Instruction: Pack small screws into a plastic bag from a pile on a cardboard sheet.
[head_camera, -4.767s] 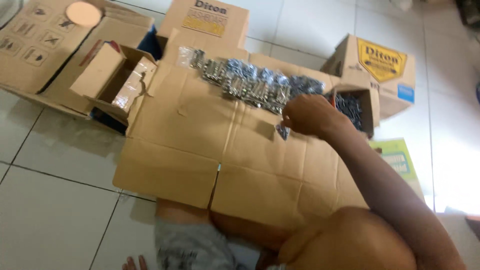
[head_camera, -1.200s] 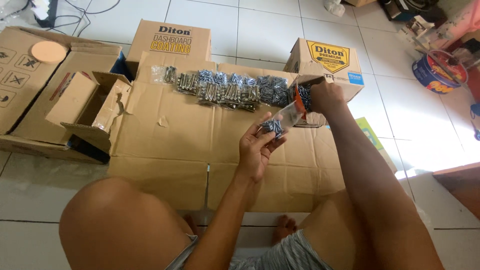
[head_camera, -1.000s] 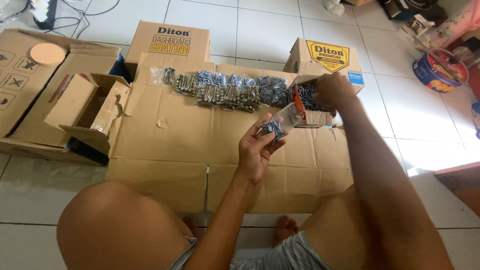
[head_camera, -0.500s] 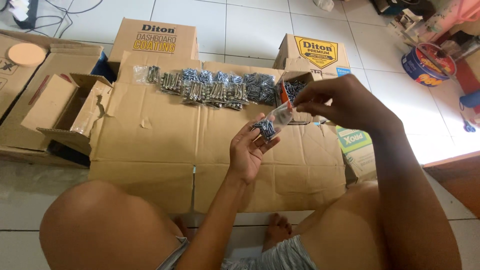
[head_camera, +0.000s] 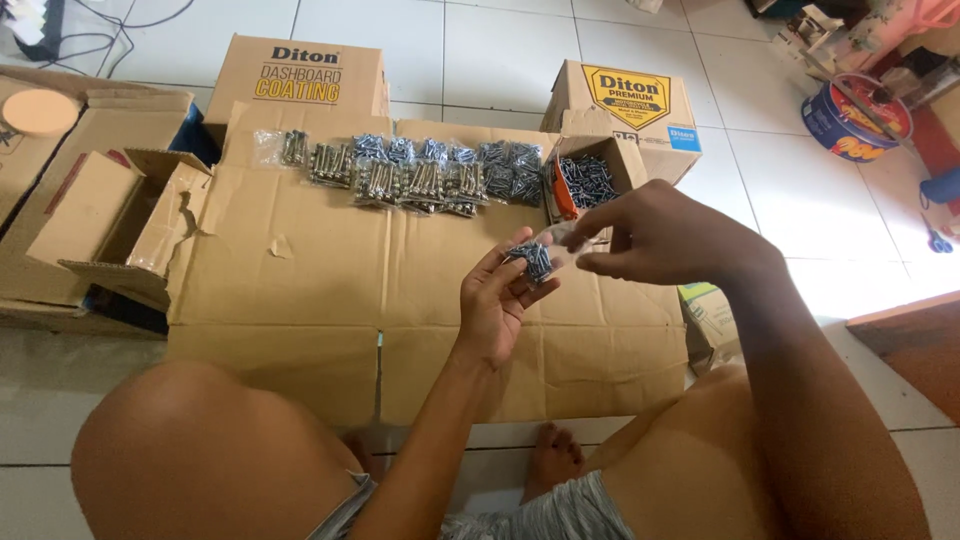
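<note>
holding a small clear plastic bag of dark metal screws between them, both hands met above the flattened brown cardboard sheet. the left hand sat under and just left of the bag, palm turned up, its thumb and fingertips closed on the lower, screw-filled end. the right hand came in from the right and slightly above, its thumb and forefinger pinched together on the bag's empty upper end. the bag's long axis ran on a slant, from the left fingers up and rightward to the right fingers, so each hand gripped one end and neither was nearer than the other. whether the mouth of the bag was sealed could not be told.

beyond the fingers, further from the body, a row of filled clear packets of screws and bolts lay on the sheet's far edge. just past the right fingertips stood a small open cardboard box of loose dark screws, well apart from the held bag.
</note>
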